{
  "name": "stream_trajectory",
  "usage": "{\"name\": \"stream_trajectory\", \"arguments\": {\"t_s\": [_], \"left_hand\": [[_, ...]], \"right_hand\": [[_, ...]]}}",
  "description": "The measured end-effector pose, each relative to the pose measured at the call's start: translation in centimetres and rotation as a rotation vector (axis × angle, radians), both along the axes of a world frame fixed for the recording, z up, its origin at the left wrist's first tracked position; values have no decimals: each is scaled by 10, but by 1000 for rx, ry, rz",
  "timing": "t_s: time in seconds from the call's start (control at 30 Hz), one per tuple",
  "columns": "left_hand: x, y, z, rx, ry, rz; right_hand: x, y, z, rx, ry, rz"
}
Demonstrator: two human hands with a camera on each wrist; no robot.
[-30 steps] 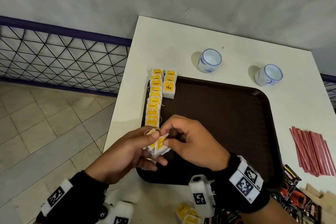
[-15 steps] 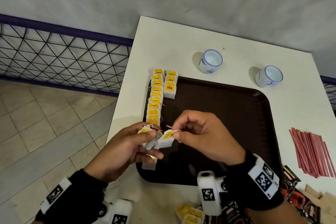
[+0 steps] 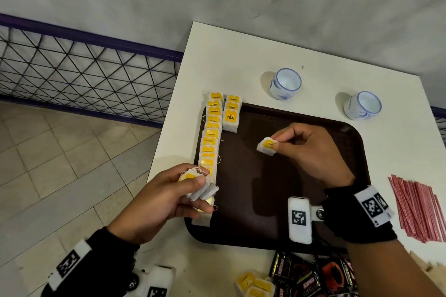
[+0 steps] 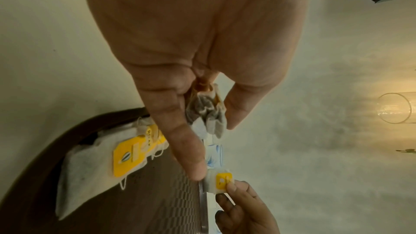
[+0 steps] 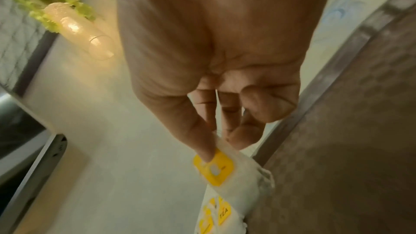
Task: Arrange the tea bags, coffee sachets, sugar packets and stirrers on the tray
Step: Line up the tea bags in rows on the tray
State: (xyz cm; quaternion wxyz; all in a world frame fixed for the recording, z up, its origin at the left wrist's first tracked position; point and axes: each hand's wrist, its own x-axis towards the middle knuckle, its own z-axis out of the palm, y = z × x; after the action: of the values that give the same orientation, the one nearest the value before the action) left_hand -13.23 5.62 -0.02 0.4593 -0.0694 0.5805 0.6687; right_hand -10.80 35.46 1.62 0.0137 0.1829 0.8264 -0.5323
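Tea bags point(image 3: 210, 132) partly rowed on tray point(image 3: 289, 224). Right hand point(image 3: 311, 152) pinches one bag point(image 3: 266, 146), left hand point(image 3: 166, 195) grips several. Sachets point(image 3: 313, 275), stirrers point(image 3: 420, 207) wait on counter point(image 3: 241, 55).

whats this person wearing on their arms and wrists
Both hands, left hand and right hand, are bare, with no gloves or rings visible. Each forearm is in a black sleeve with a white wrist band bearing square black-and-white coded markers. A white boxy camera unit with its own marker is clipped at the right wrist; a similar one sits by the left.
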Motion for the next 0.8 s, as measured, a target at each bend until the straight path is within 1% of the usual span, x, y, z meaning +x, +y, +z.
{"name": "stream_trajectory", "arguments": {"t_s": [0.13, 0.27, 0.37, 0.57, 0.8], "left_hand": [[-1, -2, 0, -22, 10, -4], [0, -2, 0, -42, 22, -14], [2, -2, 0, -50, 30, -20], [1, -6, 0, -69, 41, -22], [0, -8, 2, -72, 56, -42]], "right_hand": [[-13, -6, -3, -85, -83, 30], [-31, -19, -14, -75, -146, 135], [-48, -29, -23, -67, -171, 159], [-77, -40, -40, -71, -174, 143], [-89, -42, -51, 9, -162, 80]]}}
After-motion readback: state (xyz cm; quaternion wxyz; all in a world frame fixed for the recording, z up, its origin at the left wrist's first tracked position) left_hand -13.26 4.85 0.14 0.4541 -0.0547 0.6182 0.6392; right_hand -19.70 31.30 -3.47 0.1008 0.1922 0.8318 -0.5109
